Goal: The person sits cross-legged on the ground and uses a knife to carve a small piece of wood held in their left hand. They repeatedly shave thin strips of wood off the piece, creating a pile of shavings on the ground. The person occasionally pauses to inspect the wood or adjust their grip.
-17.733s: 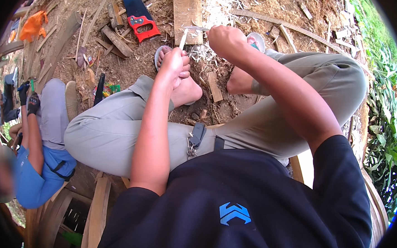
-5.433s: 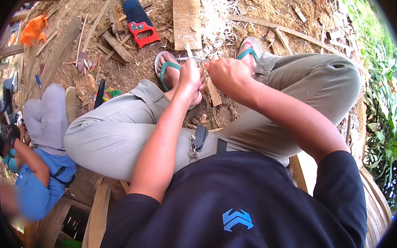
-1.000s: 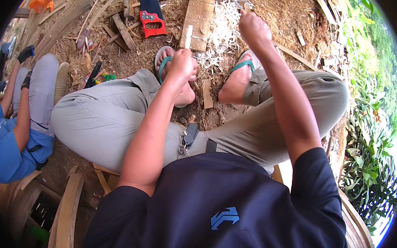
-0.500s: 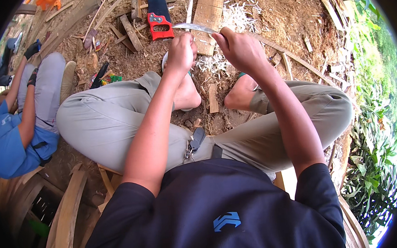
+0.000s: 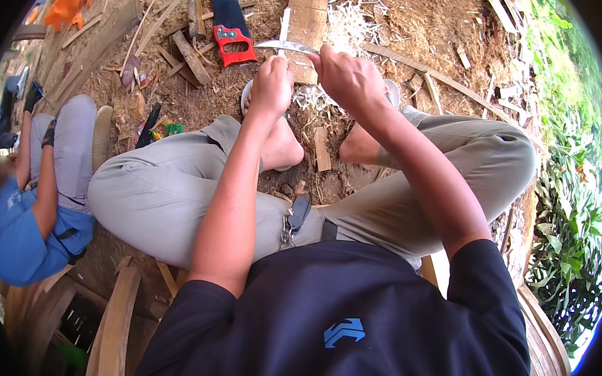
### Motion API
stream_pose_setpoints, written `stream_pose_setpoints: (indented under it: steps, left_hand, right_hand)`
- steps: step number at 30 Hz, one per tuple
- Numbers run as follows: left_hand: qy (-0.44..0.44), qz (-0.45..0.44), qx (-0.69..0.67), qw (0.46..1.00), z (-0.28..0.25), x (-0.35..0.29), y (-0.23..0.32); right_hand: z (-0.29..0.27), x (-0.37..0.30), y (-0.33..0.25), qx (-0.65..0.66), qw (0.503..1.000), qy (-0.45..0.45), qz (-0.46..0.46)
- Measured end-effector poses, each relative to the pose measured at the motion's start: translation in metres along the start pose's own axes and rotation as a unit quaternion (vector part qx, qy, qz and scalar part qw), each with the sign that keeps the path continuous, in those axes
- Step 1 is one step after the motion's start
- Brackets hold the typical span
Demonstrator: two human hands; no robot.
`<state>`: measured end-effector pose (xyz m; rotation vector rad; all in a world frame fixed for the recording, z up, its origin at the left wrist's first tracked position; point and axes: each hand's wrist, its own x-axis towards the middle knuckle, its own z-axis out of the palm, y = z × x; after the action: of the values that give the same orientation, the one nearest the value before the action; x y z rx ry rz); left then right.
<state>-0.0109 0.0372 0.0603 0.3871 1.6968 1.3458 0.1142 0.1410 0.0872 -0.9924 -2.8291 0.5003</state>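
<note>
My left hand [image 5: 271,85] is closed around a thin, pale wood strip [image 5: 285,25], whose far end sticks up past the fingers. In my right hand [image 5: 349,78] is a curved knife [image 5: 288,46], its handle hidden by the fingers. The knife's bright blade points left and crosses the strip just beyond my left fist. Both hands are over the ground between my feet, in front of a flat wooden board [image 5: 309,12]. Pale wood shavings [image 5: 349,25] lie around the board.
Just left of my hands lies a handsaw [image 5: 234,33] with a red handle. Wood offcuts [image 5: 191,58] are scattered beyond it, and a long thin batten [image 5: 439,76] lies at the right. A person in blue [image 5: 37,218] sits at far left. Green plants [image 5: 569,171] border the right.
My right hand has come closer to my left, and the blade has shifted slightly left along with it. The whole view has also shifted a little. Both hands keep their grip.
</note>
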Motion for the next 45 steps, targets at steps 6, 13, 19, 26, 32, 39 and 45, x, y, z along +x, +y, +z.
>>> stream_pose_setpoints:
  steps: [6,13,19,26,32,39,45]
  left_hand:
    - [-0.056,0.013,0.056,0.997,0.004,-0.017,-0.003]
    - [-0.044,-0.065,-0.095,0.992,0.006,-0.019,0.024]
    - [-0.033,-0.035,-0.069,0.996,0.015,-0.018,0.008]
    - [-0.073,-0.063,-0.116,0.989,0.027,-0.023,0.011]
    - [-0.075,-0.058,-0.113,0.989,0.022,-0.018,0.008]
    - [-0.061,-0.08,-0.1,0.99,0.012,-0.014,0.023]
    - [-0.152,-0.063,-0.031,0.986,0.032,-0.052,0.013]
  right_hand:
    - [0.001,0.041,0.071,-0.051,0.965,-0.069,0.249]
    - [-0.092,0.057,0.075,-0.028,0.991,0.022,0.131]
    - [-0.089,0.006,0.033,-0.045,0.996,-0.069,-0.03]
    - [-0.049,-0.019,0.03,-0.01,0.996,-0.053,-0.068]
    - [-0.031,-0.02,0.028,-0.034,0.997,-0.032,-0.061]
    - [-0.022,0.003,0.026,-0.102,0.993,-0.017,-0.056]
    - [-0.085,0.062,0.135,-0.063,0.965,0.044,0.25]
